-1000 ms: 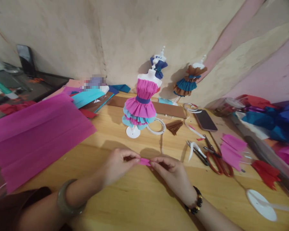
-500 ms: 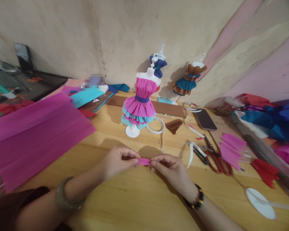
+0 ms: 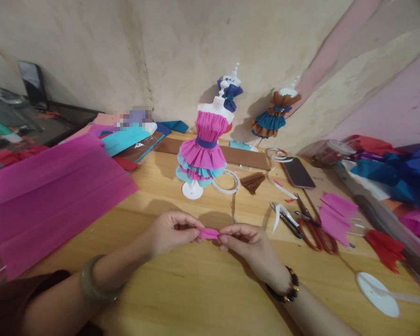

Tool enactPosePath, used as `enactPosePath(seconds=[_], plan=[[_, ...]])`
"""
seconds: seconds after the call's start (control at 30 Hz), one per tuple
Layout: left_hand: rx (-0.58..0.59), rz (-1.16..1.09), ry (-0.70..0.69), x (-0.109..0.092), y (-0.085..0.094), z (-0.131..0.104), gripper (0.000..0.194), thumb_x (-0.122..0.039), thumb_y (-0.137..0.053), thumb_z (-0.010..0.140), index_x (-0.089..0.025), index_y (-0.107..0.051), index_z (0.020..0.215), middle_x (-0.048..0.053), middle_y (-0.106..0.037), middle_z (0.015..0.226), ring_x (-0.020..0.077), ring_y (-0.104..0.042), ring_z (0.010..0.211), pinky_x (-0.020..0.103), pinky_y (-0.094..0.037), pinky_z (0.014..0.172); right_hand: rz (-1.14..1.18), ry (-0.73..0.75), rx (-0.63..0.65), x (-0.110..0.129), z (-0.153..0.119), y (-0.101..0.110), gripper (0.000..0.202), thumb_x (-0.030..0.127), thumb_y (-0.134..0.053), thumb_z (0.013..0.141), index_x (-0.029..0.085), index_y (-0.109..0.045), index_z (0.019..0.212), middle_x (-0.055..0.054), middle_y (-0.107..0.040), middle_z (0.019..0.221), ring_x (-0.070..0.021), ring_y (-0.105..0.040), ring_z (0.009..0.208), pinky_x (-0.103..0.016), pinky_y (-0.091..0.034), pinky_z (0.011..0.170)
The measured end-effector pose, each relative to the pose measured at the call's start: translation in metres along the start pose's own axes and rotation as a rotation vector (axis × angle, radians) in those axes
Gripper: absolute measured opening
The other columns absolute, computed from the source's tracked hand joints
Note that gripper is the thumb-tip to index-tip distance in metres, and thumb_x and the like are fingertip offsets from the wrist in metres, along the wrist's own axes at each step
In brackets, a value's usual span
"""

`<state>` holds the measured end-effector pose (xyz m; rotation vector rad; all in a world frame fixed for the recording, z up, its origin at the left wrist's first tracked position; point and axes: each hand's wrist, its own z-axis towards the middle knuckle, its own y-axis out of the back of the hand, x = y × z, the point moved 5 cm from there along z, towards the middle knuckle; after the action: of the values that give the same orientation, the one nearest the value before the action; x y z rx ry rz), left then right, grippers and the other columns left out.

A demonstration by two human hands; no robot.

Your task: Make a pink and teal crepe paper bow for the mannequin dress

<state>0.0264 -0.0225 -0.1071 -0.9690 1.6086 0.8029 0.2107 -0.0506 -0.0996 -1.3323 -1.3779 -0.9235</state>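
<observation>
1. Pinching one end of a small pink piece [image 3: 209, 233], the left hand [image 3: 173, 232] closes thumb and forefinger on it
2. Gripping the other end, the right hand [image 3: 247, 240] mirrors that hold, so the small pink piece spans the short gap between the two sets of fingertips, over the wooden table [image 3: 196, 298]
3. A grey-green bangle [image 3: 87, 280] circles the left wrist, and a dark beaded bracelet [image 3: 297, 285] the right
4. Straight beyond both hands stands a dress form [image 3: 211, 123] in pink and light blue ruffles with a navy belt, upright on a round white foot
5. To the left of the left hand spreads a large magenta sheet [image 3: 63, 196]
6. Just beyond the right hand and off to its right lie the snips [image 3: 292, 225], with the red-handled scissors [image 3: 306, 228] beside them and a pink scrap [image 3: 338, 219] farther right
7. Ahead of the right hand, near the foot of the dress form, are a white ring [image 3: 227, 192] and a brown fringed bundle [image 3: 253, 183]
8. Farther right, nearer the right forearm's side, rests a white disc [image 3: 373, 291]
</observation>
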Motion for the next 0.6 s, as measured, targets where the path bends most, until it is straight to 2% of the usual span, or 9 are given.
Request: enactPosePath(seconds=[0.23,0.5,0.6], plan=[[-0.022,0.039,-0.015,0.0013,0.0009,0.001,0.023,-0.032,-0.069,0.069,-0.017,-0.075,0.085,0.005,-0.076,0.074,0.0154,-0.067,0.068,0.024,-0.05,0.061,0.001,-0.002,-0.014,-0.0024,0.0004,0.0018,0.025,0.039,-0.085,0.06,0.019,-0.077,0.073,-0.003,-0.073,0.06,-0.0128,-0.065,0.054,-0.026,-0.055,0.058],[-0.045,0.035,0.047,-0.0002,0.0014,-0.0002,0.019,-0.031,-0.07,0.069,-0.018,-0.074,0.083,0.003,-0.075,0.076,0.0145,-0.065,0.066,0.023,-0.049,0.06,0.026,0.024,0.007,-0.0089,0.001,0.0019,0.024,0.032,-0.085,0.062,0.019,-0.077,0.08,-0.002,-0.075,0.066,-0.0125,-0.067,0.059,-0.024,-0.055,0.061],[-0.065,0.009,0.006,-0.0052,0.0019,-0.0012,0.018,-0.031,-0.071,0.068,-0.018,-0.074,0.079,0.004,-0.075,0.087,0.0168,-0.067,0.077,0.025,-0.051,0.068,-0.003,0.032,0.003,-0.0088,0.0006,0.0016,0.025,0.033,-0.085,0.062,0.018,-0.076,0.081,-0.002,-0.075,0.068,-0.0136,-0.067,0.061,-0.025,-0.055,0.061]])
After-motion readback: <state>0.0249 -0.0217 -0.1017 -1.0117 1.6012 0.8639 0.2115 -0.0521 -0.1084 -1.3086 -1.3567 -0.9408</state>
